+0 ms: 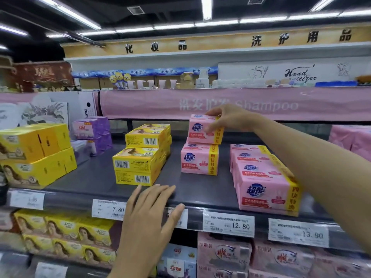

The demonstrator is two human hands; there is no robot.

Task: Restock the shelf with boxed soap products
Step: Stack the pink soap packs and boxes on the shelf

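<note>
My right hand [226, 119] grips the top pink soap box [202, 130], fingers curled over its upper edge and thumb pressed on the front face. The box appears to rest, a little askew, on a second pink box [198, 160] toward the back of the shelf [90, 177]. My left hand [152, 209] lies flat and open on the shelf's front lip, holding nothing.

A row of pink boxes [265, 183] stands just to the right and yellow boxes [138, 157] to the left.

I judge the pack to be a stiff, dense block, weighty for its size, in a glossy wrap that could slip. A wide grip across top and face should hold it, and it needs squaring over the box below or the stack may lean.
</note>
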